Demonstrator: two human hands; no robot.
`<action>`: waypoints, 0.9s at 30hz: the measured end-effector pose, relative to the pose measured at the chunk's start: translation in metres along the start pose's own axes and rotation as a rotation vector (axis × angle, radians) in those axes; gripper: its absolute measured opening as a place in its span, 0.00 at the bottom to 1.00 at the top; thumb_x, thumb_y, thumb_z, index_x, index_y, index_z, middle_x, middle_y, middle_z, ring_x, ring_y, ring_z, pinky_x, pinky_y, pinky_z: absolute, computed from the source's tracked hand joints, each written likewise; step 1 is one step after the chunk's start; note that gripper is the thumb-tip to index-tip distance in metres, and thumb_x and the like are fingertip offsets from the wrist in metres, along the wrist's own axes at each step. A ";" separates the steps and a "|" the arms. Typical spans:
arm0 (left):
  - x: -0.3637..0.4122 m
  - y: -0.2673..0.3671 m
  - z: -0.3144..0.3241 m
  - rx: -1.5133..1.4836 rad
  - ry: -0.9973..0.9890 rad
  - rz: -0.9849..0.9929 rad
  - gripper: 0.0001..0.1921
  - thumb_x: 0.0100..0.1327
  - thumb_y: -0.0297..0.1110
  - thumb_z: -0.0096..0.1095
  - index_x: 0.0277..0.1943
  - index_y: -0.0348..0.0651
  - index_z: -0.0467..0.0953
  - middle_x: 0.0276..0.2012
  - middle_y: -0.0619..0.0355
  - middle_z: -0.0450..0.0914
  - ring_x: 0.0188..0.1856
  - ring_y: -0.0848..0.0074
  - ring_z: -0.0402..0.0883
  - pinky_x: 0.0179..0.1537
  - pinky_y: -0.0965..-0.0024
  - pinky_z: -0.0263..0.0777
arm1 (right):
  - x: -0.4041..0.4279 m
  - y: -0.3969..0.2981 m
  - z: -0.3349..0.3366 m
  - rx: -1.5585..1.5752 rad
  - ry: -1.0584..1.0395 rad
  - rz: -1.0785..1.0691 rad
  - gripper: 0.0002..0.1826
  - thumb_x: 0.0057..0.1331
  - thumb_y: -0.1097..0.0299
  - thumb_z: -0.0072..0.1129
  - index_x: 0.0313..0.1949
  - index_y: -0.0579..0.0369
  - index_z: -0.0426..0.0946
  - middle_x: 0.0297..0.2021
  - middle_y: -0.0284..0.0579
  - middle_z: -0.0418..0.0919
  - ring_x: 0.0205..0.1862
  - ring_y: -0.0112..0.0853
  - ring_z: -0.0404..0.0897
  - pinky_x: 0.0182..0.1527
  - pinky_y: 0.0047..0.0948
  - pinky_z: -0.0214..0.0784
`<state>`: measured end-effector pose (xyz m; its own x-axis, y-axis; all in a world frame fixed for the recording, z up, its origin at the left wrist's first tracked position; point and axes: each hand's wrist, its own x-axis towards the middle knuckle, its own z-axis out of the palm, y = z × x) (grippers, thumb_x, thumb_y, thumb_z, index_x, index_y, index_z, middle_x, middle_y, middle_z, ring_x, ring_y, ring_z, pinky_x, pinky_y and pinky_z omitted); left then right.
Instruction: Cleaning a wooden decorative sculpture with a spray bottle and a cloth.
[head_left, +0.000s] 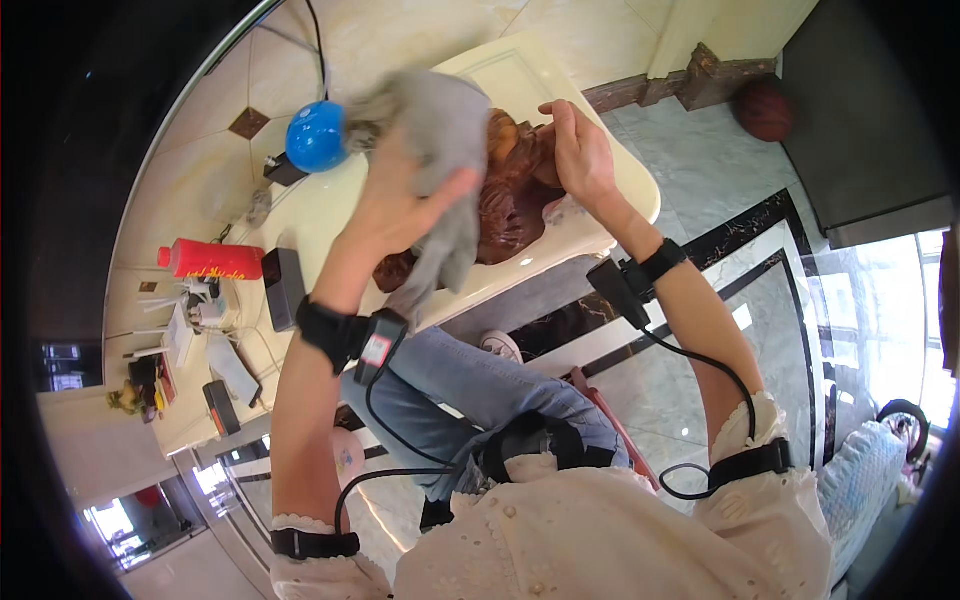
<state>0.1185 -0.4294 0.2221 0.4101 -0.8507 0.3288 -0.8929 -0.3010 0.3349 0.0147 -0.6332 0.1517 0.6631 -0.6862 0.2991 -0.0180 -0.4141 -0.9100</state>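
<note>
A grey cloth (450, 112), blurred in places, is draped over the fingers of my left hand (390, 199), its lower end hanging towards the table's near edge. My left thumb presses along the cloth. Beside it stands a glossy reddish-brown carved figure (514, 214), apparently wood, on the cream table (517, 64). The cloth hides the figure's left portion, though a brown piece of it shows low at the left. My right hand (585, 154) is cupped against the figure's upper right side, the fingers curled around it and partly out of sight.
Left along the table are a blue ball-shaped object (315, 137), a red bottle (214, 259), a dark grey box (283, 289), cables and a white router (178, 334). A basketball (763, 109) lies on the floor by the wall. Cables run from both wrist-mounted devices.
</note>
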 end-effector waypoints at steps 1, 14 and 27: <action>0.012 0.004 0.011 0.252 -0.140 0.080 0.28 0.60 0.52 0.61 0.57 0.40 0.74 0.62 0.50 0.70 0.61 0.56 0.69 0.61 0.57 0.61 | 0.002 0.005 0.001 -0.013 0.009 0.000 0.24 0.73 0.53 0.35 0.39 0.60 0.77 0.29 0.58 0.80 0.35 0.52 0.79 0.42 0.45 0.69; -0.028 0.003 0.030 0.154 0.208 -0.148 0.24 0.57 0.39 0.62 0.56 0.41 0.73 0.58 0.49 0.72 0.58 0.58 0.72 0.57 0.56 0.66 | 0.005 0.022 0.008 0.063 0.074 0.185 0.18 0.69 0.61 0.42 0.41 0.62 0.77 0.34 0.59 0.80 0.40 0.51 0.79 0.45 0.40 0.69; -0.158 -0.060 -0.017 -0.472 0.145 -0.780 0.19 0.69 0.37 0.54 0.54 0.30 0.73 0.50 0.48 0.79 0.52 0.75 0.75 0.53 0.71 0.66 | 0.002 0.017 0.002 -0.013 0.048 0.177 0.15 0.62 0.62 0.51 0.36 0.61 0.81 0.31 0.54 0.81 0.37 0.45 0.81 0.43 0.36 0.70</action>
<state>0.1100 -0.2694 0.1653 0.9116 -0.4088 -0.0439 -0.1990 -0.5323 0.8229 0.0171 -0.6411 0.1362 0.6119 -0.7768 0.1487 -0.1413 -0.2923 -0.9458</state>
